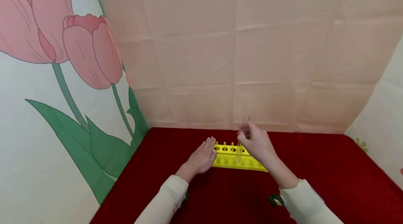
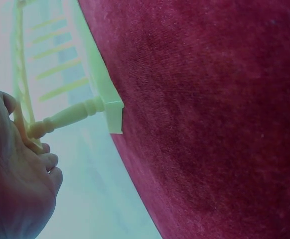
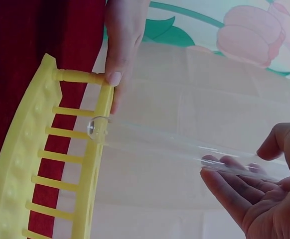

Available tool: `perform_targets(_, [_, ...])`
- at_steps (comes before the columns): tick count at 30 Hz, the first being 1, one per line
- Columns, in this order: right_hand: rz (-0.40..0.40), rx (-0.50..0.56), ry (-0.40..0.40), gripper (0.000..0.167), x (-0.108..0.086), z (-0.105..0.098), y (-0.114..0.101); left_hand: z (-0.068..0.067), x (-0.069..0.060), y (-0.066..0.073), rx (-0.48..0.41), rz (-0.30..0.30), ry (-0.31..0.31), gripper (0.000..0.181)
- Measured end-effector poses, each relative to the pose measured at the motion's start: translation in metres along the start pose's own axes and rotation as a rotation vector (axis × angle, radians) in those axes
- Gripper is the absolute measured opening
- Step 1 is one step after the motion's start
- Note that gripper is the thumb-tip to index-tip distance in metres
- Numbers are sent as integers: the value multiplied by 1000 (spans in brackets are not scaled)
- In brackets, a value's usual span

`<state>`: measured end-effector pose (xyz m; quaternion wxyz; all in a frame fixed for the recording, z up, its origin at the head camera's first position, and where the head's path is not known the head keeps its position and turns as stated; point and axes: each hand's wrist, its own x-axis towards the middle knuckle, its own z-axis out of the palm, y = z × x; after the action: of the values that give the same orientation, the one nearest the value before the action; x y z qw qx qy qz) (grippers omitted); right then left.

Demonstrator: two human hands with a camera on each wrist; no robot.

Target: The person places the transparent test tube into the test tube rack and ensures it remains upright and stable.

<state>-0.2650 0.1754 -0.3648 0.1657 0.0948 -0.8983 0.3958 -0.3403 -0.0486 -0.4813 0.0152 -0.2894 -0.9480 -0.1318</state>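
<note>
Head view: a clear tube (image 1: 239, 153) is pinched by the right hand (image 1: 256, 143) near a yellow rack (image 1: 225, 161), whose end is touched by the straight-fingered left hand (image 1: 200, 156).

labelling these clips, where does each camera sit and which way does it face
Head: worn on the head, facing forward and down at the yellow rack; left hand, right hand and sleeves show.
Left wrist: on that wrist, facing the rack's end; only the left hand shows.
Right wrist: on that wrist, facing the tube and rack; both hands show.
Shared: head and right wrist both show the tube.
</note>
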Motion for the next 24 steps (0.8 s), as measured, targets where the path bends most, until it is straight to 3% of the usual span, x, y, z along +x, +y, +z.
perform_targets(18, [-27,73,19,25,8,10,0,-1,0,2,5,-14,-1,60])
perform_targets(24, [-55,53,27,25,12,13,-1,0,0,2,7,-18,-4,60])
